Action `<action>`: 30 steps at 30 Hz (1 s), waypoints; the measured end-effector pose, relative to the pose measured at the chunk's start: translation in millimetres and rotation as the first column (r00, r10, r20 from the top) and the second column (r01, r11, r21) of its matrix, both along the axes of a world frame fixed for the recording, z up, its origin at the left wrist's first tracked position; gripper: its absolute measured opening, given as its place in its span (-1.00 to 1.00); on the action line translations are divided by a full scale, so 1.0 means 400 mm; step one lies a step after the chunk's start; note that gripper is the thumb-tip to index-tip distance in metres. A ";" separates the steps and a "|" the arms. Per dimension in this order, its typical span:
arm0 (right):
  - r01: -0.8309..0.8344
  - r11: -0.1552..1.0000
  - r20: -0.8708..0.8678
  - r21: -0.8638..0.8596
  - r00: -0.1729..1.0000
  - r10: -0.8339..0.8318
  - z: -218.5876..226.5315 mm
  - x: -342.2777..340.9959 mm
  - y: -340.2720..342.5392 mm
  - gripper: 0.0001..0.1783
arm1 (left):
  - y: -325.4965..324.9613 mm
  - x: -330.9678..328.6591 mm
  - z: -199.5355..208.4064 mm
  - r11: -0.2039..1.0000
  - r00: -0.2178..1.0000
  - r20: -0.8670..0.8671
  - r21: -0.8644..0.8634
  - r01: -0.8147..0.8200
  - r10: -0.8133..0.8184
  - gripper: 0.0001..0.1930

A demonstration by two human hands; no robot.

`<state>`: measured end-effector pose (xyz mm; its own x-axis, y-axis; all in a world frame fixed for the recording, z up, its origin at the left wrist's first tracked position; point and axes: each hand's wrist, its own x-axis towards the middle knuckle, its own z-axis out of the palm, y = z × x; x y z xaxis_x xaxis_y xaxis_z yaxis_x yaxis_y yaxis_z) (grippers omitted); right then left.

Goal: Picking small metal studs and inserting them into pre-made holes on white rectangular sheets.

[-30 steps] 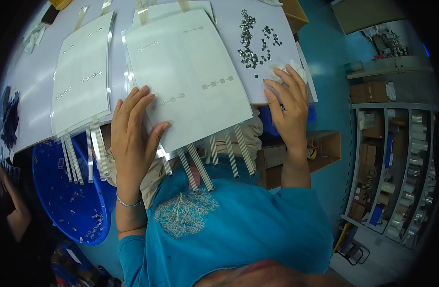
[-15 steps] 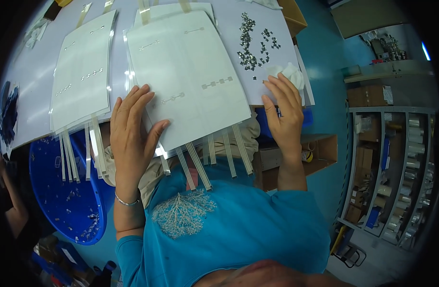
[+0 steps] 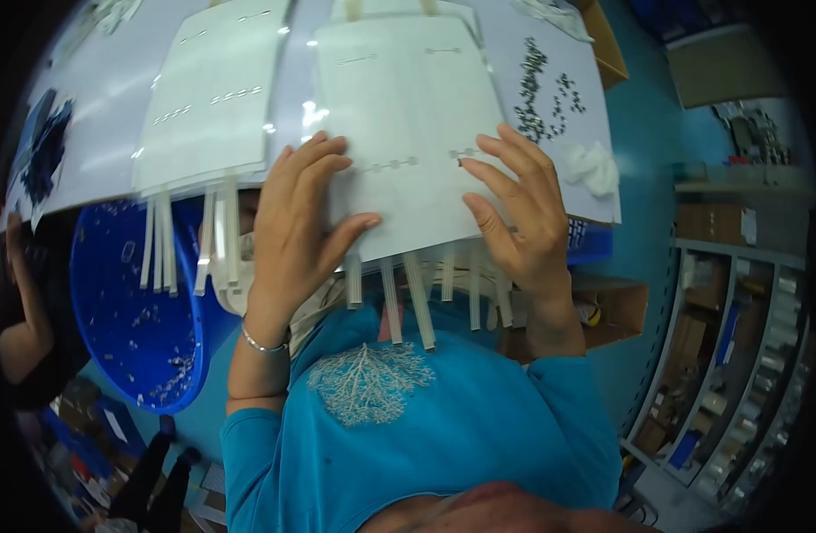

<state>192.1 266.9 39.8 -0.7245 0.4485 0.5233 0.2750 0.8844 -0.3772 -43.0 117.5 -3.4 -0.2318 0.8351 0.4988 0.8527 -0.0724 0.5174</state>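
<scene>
The right hand (image 3: 525,213) hides part of the big white sheet (image 3: 408,98) in the middle of the frame, and the left hand (image 3: 297,213) hides some of its left edge. A tiny dark speck (image 3: 460,163) shows at one fingertip of the right hand, too small to make out. The white sheets (image 3: 208,75) at the upper left are cut off by the top edge. The shelf (image 3: 723,355) at the right is blurry.

The left hand lies at the sheet's left side, its thumb spread wide from its fingers. The right hand is over the sheet's right side, with its fingers bent and a gap between them and the thumb. It is hard to tell if those fingertips touch the sheet.

The sheet is smooth and flat, with faint rows of little squares. Long, thin, stripy strips (image 3: 417,302) hang below it. Shiny little bits (image 3: 529,98) lie on the pale counter (image 3: 106,115) at the upper right, near a crumpled white cloth (image 3: 593,169). A round blue tub (image 3: 132,311) sits at the left.
</scene>
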 end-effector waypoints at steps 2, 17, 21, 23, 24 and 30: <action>-0.078 0.997 0.012 -0.014 0.997 0.078 -0.002 -0.050 -0.017 -0.64 | 0.001 0.001 -0.002 1.000 1.000 0.008 0.013 -0.014 0.014 -0.36; -0.178 0.984 0.075 0.030 0.982 0.176 -0.030 -0.160 -0.054 -0.65 | 0.003 0.001 -0.020 0.997 0.997 0.071 0.077 -0.022 0.016 -0.46; -0.195 0.978 0.108 0.069 0.976 0.187 -0.030 -0.166 -0.054 -0.64 | 0.000 -0.007 -0.009 0.998 0.996 0.085 0.068 0.006 -0.012 -0.44; -0.180 0.978 0.091 0.101 0.981 0.171 -0.036 -0.177 -0.053 -0.70 | -0.003 -0.007 -0.004 0.998 0.995 0.088 0.057 0.032 -0.037 -0.42; -0.179 0.979 0.090 0.102 0.981 0.170 -0.037 -0.183 -0.053 -0.70 | -0.003 -0.006 -0.005 0.998 0.995 0.087 0.057 0.033 -0.038 -0.42; -0.138 0.987 0.000 0.082 0.990 0.138 -0.016 -0.205 -0.049 -0.86 | -0.003 -0.003 -0.011 0.999 0.997 0.072 0.050 0.021 -0.025 -0.40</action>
